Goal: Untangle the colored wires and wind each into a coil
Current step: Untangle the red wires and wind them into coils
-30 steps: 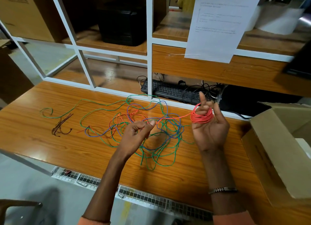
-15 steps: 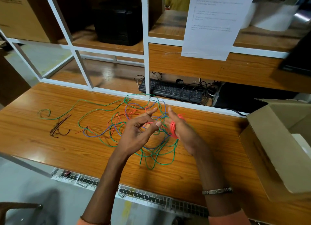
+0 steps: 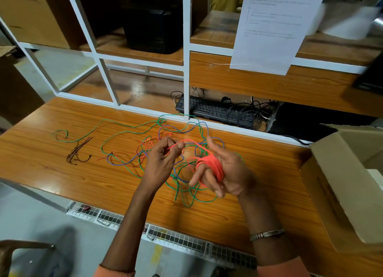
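Wind the red wire (image 3: 187, 141) onto your right hand (image 3: 224, 173), where a red coil (image 3: 211, 165) already wraps the fingers. Your left hand (image 3: 163, 162) pinches the free run of the red wire between thumb and fingertips, and the strand spans the short gap to the coil. The right hand carries the coil with its fingers loosely extended; motion blur hides exactly how many fingers the turns enclose.

Keep light, even tension on the strand so that each turn lies beside the previous one. Feed the wire through the left pinch rather than pulling hard: the red wire's remainder likely runs back into the tangle (image 3: 165, 152) of green, blue and red wires on the bench (image 3: 62, 173), just beyond and beneath both hands. A sharp pull may tighten a knot or drag the other wires along.

If the strand catches, stop winding and free the crossing before you resume. Spread the right fingers slightly so that the finished coil slides off without collapsing.
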